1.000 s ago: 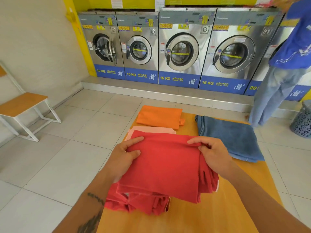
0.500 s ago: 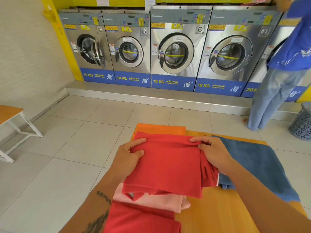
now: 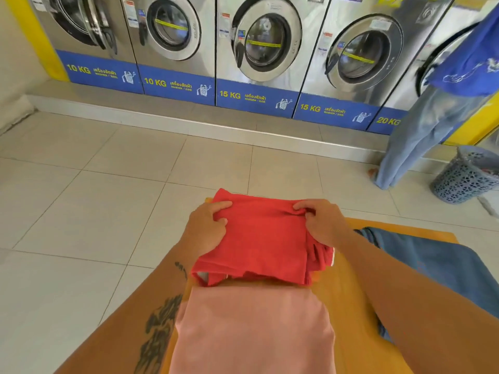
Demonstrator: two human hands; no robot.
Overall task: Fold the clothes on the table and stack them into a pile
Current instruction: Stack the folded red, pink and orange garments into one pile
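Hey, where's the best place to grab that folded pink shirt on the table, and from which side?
Probably the folded pink shirt by its two long side edges, one hand coming in from each side. It lies flat and lengthwise on the table, its far end close to the red garment, so those sides are open.

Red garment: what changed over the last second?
Both hands, left and right, carried the folded red garment forward, off the red pile near the person, past the pink garment to the table's far end. Grip unchanged; blue garment stayed put.
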